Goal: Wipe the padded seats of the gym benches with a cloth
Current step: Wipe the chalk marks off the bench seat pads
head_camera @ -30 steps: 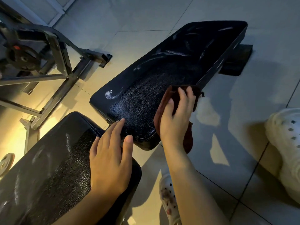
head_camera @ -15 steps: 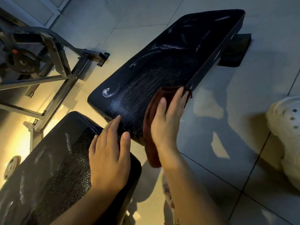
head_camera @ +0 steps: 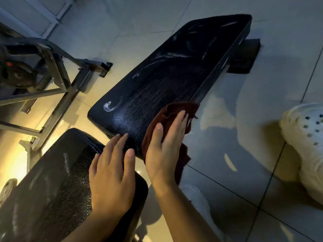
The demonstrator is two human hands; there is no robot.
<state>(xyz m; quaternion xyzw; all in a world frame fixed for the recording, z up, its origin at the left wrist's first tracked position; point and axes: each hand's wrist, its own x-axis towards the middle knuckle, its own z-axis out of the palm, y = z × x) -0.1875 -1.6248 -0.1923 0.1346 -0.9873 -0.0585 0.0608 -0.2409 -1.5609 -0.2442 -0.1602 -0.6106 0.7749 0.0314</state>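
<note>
A long black padded bench seat (head_camera: pixel 167 81) runs from the middle to the upper right, with white smears on its surface. My right hand (head_camera: pixel 166 142) lies flat with straight fingers on a dark red cloth (head_camera: pixel 176 112), pressing it against the seat's near right edge; part of the cloth hangs below the pad. A second black padded seat (head_camera: pixel 52 186) fills the lower left. My left hand (head_camera: pixel 113 173) rests flat on its near end, fingertips reaching the gap between the two pads.
A metal rack frame (head_camera: pixel 57 88) with a weight plate (head_camera: pixel 15 74) stands at the left. A small plate (head_camera: pixel 7 189) lies on the tiled floor. White perforated shoes (head_camera: pixel 307 140) are at the right; another white shoe (head_camera: pixel 197 198) is under my right arm.
My right hand has slid the cloth back along the seat's right edge toward the near end, then slightly forward. My left hand has stayed on the near pad.
</note>
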